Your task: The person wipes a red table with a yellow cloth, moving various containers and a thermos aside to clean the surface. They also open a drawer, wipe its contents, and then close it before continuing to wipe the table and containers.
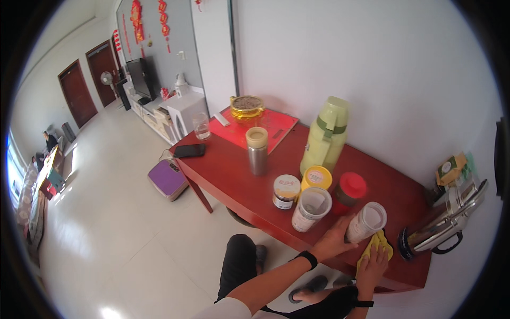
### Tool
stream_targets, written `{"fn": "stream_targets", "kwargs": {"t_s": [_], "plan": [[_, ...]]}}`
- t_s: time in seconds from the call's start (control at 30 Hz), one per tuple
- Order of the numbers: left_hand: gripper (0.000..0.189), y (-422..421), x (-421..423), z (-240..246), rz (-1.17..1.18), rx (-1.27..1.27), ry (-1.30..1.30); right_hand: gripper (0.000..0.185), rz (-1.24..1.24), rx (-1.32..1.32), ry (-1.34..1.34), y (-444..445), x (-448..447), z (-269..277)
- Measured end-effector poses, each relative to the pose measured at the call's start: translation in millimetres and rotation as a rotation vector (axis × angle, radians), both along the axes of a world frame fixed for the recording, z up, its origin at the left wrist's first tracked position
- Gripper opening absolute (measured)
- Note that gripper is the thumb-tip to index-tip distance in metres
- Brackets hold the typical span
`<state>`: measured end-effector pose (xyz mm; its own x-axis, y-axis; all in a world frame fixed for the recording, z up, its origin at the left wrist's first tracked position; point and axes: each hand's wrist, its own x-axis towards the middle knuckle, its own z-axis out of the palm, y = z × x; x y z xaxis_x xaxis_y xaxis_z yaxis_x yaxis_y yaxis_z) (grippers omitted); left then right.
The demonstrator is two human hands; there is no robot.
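Note:
My left hand (336, 238) grips a clear plastic jar (365, 222) with a pale lid, tilted to the right above the red wooden table (235, 175). Under my right hand (373, 265) lies a yellow cloth (376, 244), pressed against the tabletop near the front edge. A second clear jar (310, 209) stands left of my left hand. Behind it are a yellow-lidded container (316, 178) and a red-lidded one (350, 189). To their left sits a jar with a whitish lid (286, 192).
An electric kettle (442, 219) stands at the right end. Farther back are a green thermos flask (326, 135), a steel tumbler (257, 153), a gold incense burner (247, 109), a drinking glass (202, 127) and a phone (190, 150). A purple scale (167, 178) lies on the floor. People sit far left.

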<state>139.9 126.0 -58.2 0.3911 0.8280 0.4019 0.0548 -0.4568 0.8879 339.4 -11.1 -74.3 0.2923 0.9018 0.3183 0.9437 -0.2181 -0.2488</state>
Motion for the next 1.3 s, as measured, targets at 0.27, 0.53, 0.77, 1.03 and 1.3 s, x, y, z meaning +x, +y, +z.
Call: {"fn": "stream_targets", "kwargs": {"t_s": [0.27, 0.53, 0.77, 1.03, 1.3], "plan": [[0.099, 2, 1, 2, 0.041, 0.024, 0.038, 0.075, 0.214, 0.06, -0.005, -9, -44, 11], [0.104, 4, -1, 3, 0.021, 0.004, 0.087, 0.07, 0.125, 0.035, 0.1, -35, -1, 30], [0.1, 4, -1, 3, -0.103, 0.015, 0.179, 0.031, 0.005, 0.306, 0.331, -12, -3, 5], [0.092, 5, -2, 11, -0.083, 0.182, 0.184, 0.034, -0.173, 0.77, 1.26, 31, -11, 21], [0.09, 2, -6, 9, -0.134, -0.133, 0.074, 0.073, 0.233, 0.51, 0.694, 45, -63, 33]]}}
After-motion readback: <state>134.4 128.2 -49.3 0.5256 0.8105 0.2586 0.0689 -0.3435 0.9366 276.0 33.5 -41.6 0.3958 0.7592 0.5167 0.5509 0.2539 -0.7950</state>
